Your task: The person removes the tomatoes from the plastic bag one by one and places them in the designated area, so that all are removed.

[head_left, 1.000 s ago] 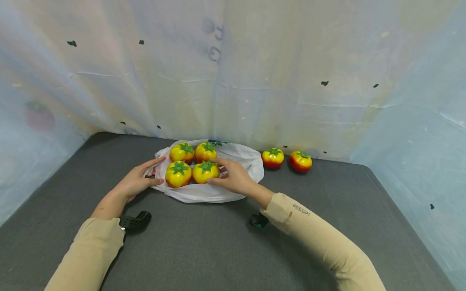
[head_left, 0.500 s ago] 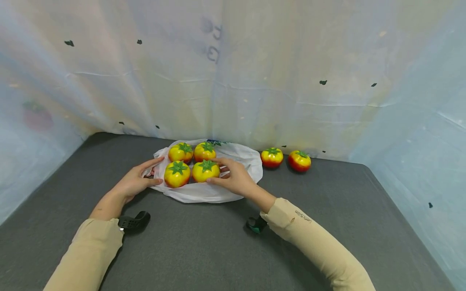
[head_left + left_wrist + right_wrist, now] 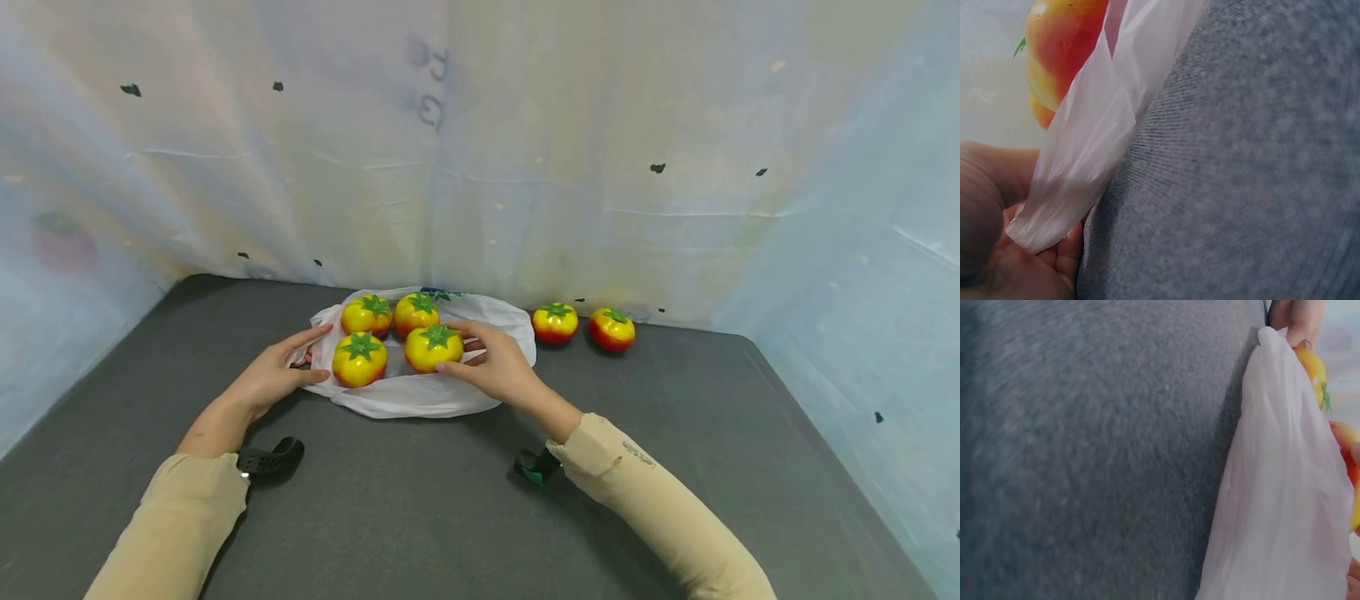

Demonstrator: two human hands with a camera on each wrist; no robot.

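Note:
In the head view a white plastic bag [image 3: 420,400] lies with its mouth spread, several yellow-red tomatoes with green star-shaped tops in it. My left hand [image 3: 272,375] holds the bag's left end between thumb and fingers; the left wrist view shows the gathered plastic [image 3: 1066,200] over the fingers. With thumb and fingertips my right hand [image 3: 502,367] grips the front right tomato [image 3: 433,348], which sits a little higher than the front left tomato [image 3: 360,360]. Behind them are two more tomatoes, a left one [image 3: 367,315] and a right one [image 3: 416,312].
Right of the bag, two tomatoes stand on the dark grey table, one [image 3: 555,323] close to the bag and another [image 3: 612,331] farther right. A pale sheet [image 3: 510,150] hangs along the back edge of the table [image 3: 405,500] and at both sides.
The tomato in my right hand has moved up and right, away from the front left tomato. The left hand stays at the bag's end. The whole view has shifted slightly.

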